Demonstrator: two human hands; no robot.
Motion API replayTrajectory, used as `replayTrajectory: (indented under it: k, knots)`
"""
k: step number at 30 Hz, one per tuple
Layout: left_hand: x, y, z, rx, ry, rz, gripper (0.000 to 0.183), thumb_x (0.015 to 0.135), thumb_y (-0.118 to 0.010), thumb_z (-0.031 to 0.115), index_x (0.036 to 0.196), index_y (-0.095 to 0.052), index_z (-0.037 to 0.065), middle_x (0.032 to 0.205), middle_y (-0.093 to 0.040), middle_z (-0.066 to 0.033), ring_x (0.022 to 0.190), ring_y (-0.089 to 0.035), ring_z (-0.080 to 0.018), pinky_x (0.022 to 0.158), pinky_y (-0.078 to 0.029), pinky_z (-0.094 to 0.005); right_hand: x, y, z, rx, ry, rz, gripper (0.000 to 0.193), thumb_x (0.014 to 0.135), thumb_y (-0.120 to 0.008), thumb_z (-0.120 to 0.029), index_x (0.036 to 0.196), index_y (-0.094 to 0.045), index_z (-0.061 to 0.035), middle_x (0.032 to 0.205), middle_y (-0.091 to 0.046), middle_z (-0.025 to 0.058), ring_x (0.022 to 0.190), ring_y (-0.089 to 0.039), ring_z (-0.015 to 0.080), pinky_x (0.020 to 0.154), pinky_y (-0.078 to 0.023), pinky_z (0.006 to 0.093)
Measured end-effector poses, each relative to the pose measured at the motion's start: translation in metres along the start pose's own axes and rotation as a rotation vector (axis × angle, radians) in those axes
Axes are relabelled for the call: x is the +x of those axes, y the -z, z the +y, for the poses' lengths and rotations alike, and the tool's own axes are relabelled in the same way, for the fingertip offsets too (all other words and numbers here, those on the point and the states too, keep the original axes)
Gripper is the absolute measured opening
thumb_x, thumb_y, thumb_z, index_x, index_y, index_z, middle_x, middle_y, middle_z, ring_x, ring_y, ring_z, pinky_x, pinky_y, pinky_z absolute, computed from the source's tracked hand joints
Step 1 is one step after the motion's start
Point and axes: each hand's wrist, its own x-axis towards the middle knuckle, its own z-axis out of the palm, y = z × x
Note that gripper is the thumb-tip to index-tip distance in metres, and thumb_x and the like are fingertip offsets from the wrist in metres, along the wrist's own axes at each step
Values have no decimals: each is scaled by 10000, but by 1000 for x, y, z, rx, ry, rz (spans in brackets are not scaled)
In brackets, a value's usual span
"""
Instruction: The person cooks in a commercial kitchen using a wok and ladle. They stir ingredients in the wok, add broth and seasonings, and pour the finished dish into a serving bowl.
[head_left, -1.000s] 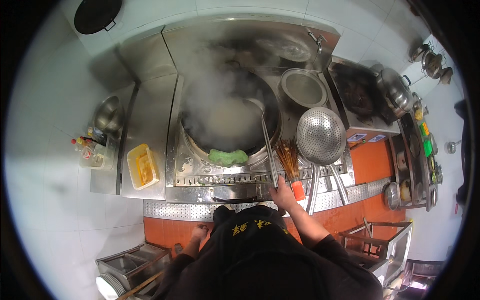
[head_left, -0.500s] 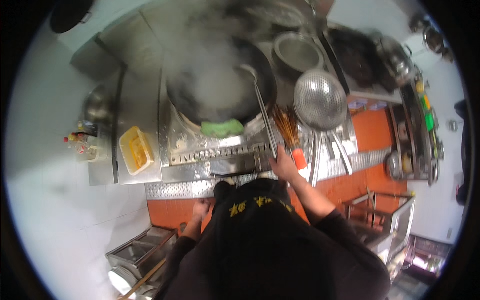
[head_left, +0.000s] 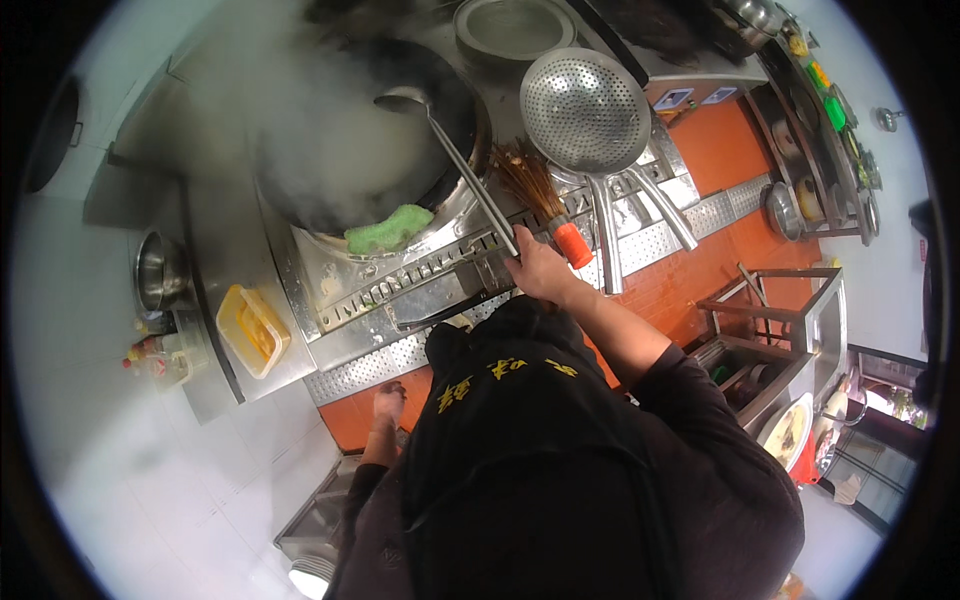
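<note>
My right hand (head_left: 538, 268) is closed round the end of a long metal ladle (head_left: 472, 182). The ladle's bowl hangs over a large black wok (head_left: 458, 112), where thick steam hides most of what is inside. On the wok's near rim lies a folded green cloth (head_left: 390, 231). Beside my right hand sits a bamboo wok brush (head_left: 532, 182) with an orange-red grip. Low at my left side, away from the stove, my left hand (head_left: 389, 401) hangs with its fingers curled in and no object visible in them.
A perforated strainer (head_left: 585, 112) rests right of the brush, above a round pot (head_left: 515, 27). Left of the stove stand a yellowish plastic tub (head_left: 228, 318) and a steel bowl (head_left: 160, 272). A metal rack (head_left: 822, 320) stands behind on the right.
The view has turned and shifted, so the stove appears tilted and farther left. The ladle's bowl shows more plainly over the wok. My right hand keeps its hold; my left still hangs low.
</note>
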Motion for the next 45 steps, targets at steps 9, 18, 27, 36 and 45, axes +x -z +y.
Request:
replayTrajectory:
  k: [9,18,27,36,45]
  knots:
    - [-32,-32,111,-143,-157,-202,250,898,-592,48,1138,-641,-1,931,-664,-37,791,-584,-111,726,-478,-236,1,3,4,24,20,19,582,916,-579,-285,1351,-331,13,912,-647,326,888,-624,496,794,-486,550]
    - [-48,-65,298,-545,-300,-220,424,963,-566,178,1339,-462,11,1171,-609,-138,1048,-611,-221,898,-494,-332,-4,51,-17,-24,63,-51,624,873,-596,-211,1412,-356,-8,1014,-654,301,969,-623,465,869,-483,504]
    - [14,-78,366,-1102,-16,-201,317,973,-546,327,1105,-530,39,1040,-648,-121,961,-650,-261,878,-514,-408,-16,163,-69,-404,131,-274,641,832,-632,-149,1423,-411,-33,924,-684,237,917,-660,398,854,-505,471]
    - [43,-92,372,-1387,18,-105,121,865,-478,36,975,-500,-10,916,-589,-167,901,-635,-352,830,-564,-502,91,102,-74,-480,216,-52,604,853,-620,-207,1412,-414,-108,889,-696,183,837,-665,399,762,-526,499]
    - [50,-91,368,-1438,-24,-31,60,755,-437,-59,772,-441,-1,892,-503,-145,809,-586,-352,770,-582,-532,41,147,-34,-259,143,-27,590,870,-603,-220,1408,-396,-92,929,-686,231,869,-646,439,794,-507,527]
